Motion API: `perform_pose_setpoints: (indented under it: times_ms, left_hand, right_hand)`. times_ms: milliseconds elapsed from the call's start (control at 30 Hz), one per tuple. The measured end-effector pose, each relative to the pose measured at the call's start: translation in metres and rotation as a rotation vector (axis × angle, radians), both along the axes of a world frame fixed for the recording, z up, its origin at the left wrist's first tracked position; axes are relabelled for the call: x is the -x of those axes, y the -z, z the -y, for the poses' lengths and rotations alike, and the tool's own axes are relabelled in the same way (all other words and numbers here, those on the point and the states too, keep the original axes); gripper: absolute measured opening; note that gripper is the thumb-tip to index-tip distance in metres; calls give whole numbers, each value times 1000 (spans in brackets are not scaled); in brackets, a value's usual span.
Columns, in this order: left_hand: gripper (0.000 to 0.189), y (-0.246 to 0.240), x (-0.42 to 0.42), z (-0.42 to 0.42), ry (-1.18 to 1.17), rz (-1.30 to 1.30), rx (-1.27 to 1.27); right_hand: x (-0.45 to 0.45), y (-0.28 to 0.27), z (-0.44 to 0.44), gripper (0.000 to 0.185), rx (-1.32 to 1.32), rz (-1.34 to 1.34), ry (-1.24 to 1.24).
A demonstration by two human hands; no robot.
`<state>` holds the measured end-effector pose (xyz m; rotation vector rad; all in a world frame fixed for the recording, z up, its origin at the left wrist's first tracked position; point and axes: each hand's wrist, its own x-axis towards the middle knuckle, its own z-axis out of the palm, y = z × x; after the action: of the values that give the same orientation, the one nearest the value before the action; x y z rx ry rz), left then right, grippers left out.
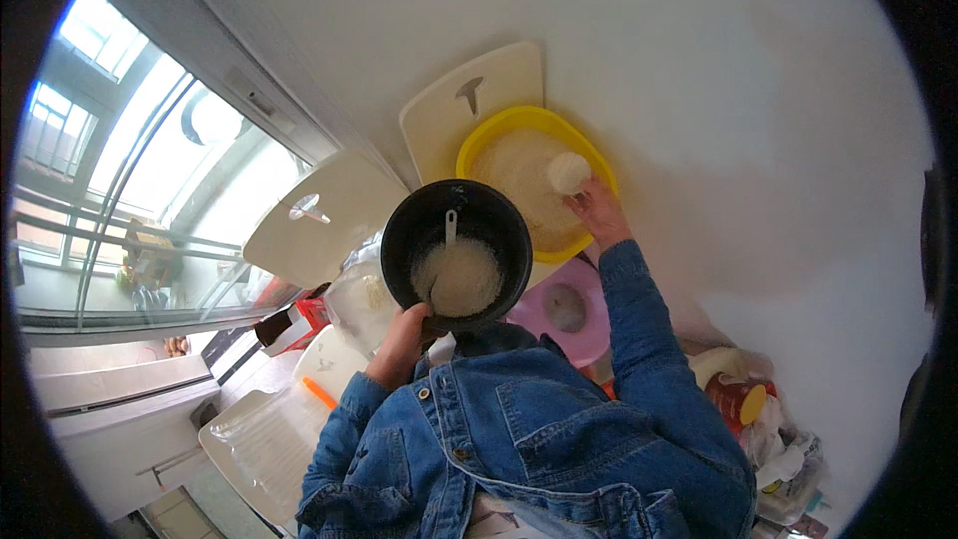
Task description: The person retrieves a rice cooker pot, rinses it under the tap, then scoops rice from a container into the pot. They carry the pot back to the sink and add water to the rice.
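Note:
My left hand grips the near rim of a round black pot, tilted so that its inside shows. White rice lies in the pot, and a narrow pale strip, perhaps a spoon handle, stands out above the grains. To the right, my right hand holds a small round cup that looks full of rice. It is over a yellow plastic basin, which holds a broad layer of rice. The pot overlaps the basin's left side in view.
Behind the basin, a cream chair back leans near the white wall. Another cream chair back stands left, beside the glazed window. A pink basin sits below the yellow one. Bagged goods lie at lower right.

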<state>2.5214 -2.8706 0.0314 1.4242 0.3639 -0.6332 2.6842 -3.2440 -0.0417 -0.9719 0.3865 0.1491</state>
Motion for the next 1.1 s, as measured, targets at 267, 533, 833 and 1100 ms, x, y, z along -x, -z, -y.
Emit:
perform_pose_setpoints:
  times_ms: [267, 533, 833, 1100]
  left_hand:
    - [28, -2, -6, 9, -219, -233, 187]
    - [33, 5, 1, 6, -285, -159, 171]
    - [34, 8, 6, 3, -292, -193, 196]
    - [43, 8, 9, 1, -310, -213, 176]
  right_hand:
    - [78, -104, -86, 47, 616, 390, -143]
    - [127, -127, -148, 48, 1510, 929, -302]
    - [88, -93, -107, 52, 645, 408, 38]
    - [25, 5, -8, 53, 1092, 62, 107]
